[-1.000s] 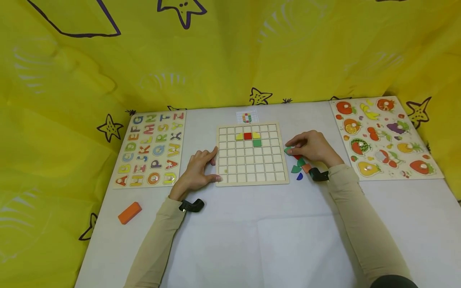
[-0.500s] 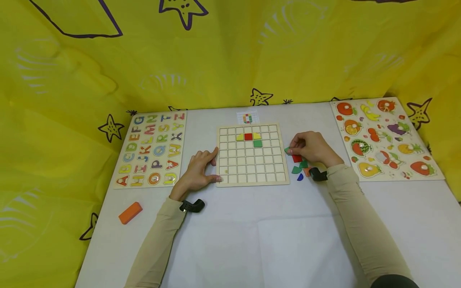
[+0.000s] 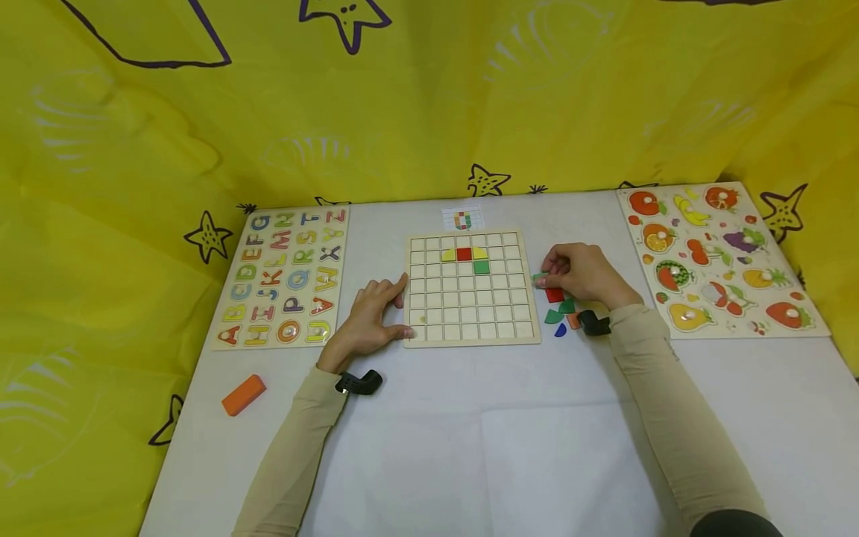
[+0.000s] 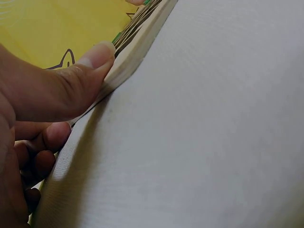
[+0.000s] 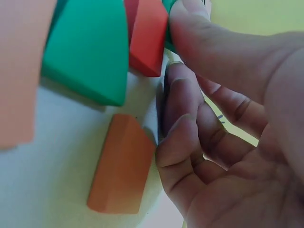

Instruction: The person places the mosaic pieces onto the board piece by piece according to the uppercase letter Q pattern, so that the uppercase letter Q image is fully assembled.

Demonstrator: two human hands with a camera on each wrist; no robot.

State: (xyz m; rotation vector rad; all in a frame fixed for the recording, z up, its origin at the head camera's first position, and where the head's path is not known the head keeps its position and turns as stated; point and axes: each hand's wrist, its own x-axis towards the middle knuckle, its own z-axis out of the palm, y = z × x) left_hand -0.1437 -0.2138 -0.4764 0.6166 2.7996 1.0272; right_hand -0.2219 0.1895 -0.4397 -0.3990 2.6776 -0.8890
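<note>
A wooden grid board (image 3: 470, 344) lies on the white cloth, with a red square (image 3: 464, 254), a green square (image 3: 481, 267) and two yellow pieces (image 3: 449, 256) in its upper cells. My left hand (image 3: 365, 317) rests at the board's left side. Its thumb (image 4: 97, 57) presses on the near left corner, and the index finger reaches along the edge. To the right of the board, my right hand (image 3: 582, 274) pinches a green piece (image 3: 537, 277) between thumb and fingers, largely hidden by the thumb in the right wrist view. Just below lie red (image 3: 555, 295), green (image 3: 553, 317), orange and blue pieces.
A small pattern card (image 3: 463, 218) lies behind the board. An alphabet puzzle (image 3: 278, 280) is at the left, a fruit puzzle (image 3: 721, 257) at the right. Near the left edge sits an orange block (image 3: 244, 395). Yellow printed cloth (image 3: 429, 104) hangs behind.
My right hand has shifted slightly right, its fingers drawing in around the green piece, and the red piece below shows more fully. The left hand stays at the board.
</note>
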